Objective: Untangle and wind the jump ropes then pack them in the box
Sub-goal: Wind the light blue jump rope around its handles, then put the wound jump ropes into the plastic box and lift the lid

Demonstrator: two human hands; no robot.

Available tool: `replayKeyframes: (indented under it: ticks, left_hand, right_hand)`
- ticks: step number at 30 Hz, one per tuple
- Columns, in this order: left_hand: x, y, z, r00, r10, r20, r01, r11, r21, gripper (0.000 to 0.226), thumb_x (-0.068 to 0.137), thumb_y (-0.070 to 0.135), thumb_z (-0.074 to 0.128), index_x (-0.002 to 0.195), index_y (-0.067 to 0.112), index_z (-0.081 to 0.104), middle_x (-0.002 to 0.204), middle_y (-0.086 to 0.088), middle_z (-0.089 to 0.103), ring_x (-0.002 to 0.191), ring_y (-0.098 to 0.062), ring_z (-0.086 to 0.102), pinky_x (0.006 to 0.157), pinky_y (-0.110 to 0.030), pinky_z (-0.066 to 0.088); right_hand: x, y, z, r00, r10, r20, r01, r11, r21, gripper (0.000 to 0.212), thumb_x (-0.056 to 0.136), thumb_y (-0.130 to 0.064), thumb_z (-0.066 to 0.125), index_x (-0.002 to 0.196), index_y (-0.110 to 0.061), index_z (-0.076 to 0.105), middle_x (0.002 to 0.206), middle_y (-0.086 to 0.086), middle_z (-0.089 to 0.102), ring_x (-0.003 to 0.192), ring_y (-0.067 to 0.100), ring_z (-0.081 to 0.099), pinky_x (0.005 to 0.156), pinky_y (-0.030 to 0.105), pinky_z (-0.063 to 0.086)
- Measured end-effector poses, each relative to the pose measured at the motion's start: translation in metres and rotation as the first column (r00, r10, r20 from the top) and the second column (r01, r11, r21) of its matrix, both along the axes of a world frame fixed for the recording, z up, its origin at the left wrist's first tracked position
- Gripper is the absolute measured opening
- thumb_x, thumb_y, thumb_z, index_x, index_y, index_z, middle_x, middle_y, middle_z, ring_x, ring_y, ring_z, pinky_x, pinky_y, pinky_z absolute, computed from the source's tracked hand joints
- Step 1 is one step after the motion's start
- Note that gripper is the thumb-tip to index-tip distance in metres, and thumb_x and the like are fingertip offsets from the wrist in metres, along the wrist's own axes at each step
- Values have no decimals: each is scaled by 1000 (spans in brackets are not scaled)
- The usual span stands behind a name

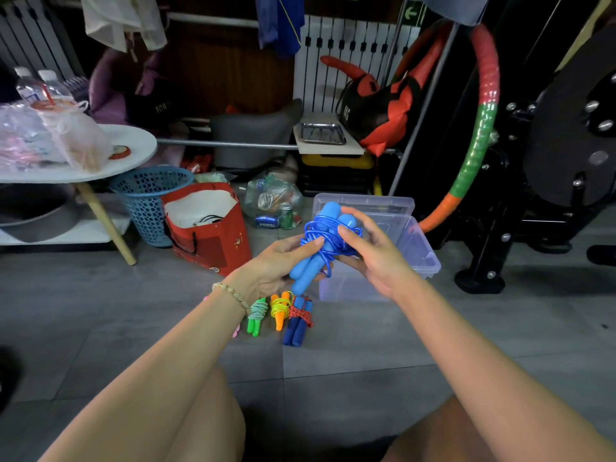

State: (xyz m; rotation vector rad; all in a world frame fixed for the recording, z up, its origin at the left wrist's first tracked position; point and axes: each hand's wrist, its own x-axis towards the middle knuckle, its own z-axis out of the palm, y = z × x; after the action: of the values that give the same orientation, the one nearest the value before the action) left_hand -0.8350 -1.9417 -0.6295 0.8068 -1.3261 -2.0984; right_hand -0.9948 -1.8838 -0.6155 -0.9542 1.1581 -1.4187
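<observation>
Knees point(186, 421) sat at the bottom edge, person seated on the grey tile floor point(350, 345).

Blue jump rope point(328, 241) was up off the floor, mid-scene, held between both hands. Two blue handles lay side by side, cord looped round their middle in a loose coil. Long axis ran near-left to far-right, steeply tilted: lower ends pointed down toward the floor, upper ends toward the box.

Left hand point(276, 265) cupped the lower handles from the left, thumb laid across the cord. Right hand point(373, 251) pinched the coil from the right, thumb on the front, fingers curled behind. Both grips narrow and loaded; neither hand free.

Clear box point(420, 248) sat on the floor just behind and to the right of the bundle, open top, its lid point(366, 203) at the far side. Right hand was nearer to it. Judgement: winding looked about done, so the next move would be a short drop to the far right, handles laid flat along the box.

Three wound ropes lay on the floor just near of the bundle: green-handled rope point(255, 315), orange-handled rope point(280, 310), dark-blue-handled rope point(298, 323). None packed yet.

Red bag point(213, 235) stood far-left of the hands.
</observation>
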Motion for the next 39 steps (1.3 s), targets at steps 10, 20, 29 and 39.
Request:
replayKeyframes:
  ticks: [10,20,29,39]
  left_hand:
    - [-14,-23,-29,969,228,92,-204,955,-217,49,83,27,69,128,13,55,114,-10,68,99,-21,67,83,-36,57]
    - [10,-113,-111,862,47,505,-18,998,-62,49,95,51,40,123,15,55,111,-2,67,88,-15,70,72,-26,58]
    - [-18,-170,-281,549,-89,831,112,993,33,59,94,61,31,123,13,52,109,-8,56,103,-26,54,98,-37,41]
    - [-48,-192,-411,485,-55,873,-145,979,142,90,89,65,40,142,-6,24,138,-17,47,126,-29,45,91,-24,31]
  right_hand:
    - [17,-38,-32,976,-169,140,116,938,326,37,88,-29,63,117,-7,60,103,14,67,75,20,66,57,27,57]
    - [1,-127,-140,966,-259,1,224,837,500,40,77,-29,76,107,-6,64,105,15,69,84,26,67,68,32,58]
    - [-39,-163,-307,979,-140,-151,206,681,703,42,78,-28,75,106,0,63,97,17,68,73,22,65,57,27,58]
    - [-59,-175,-422,988,-153,-29,119,623,773,35,84,-29,69,113,-10,63,105,11,68,80,16,65,53,22,52]
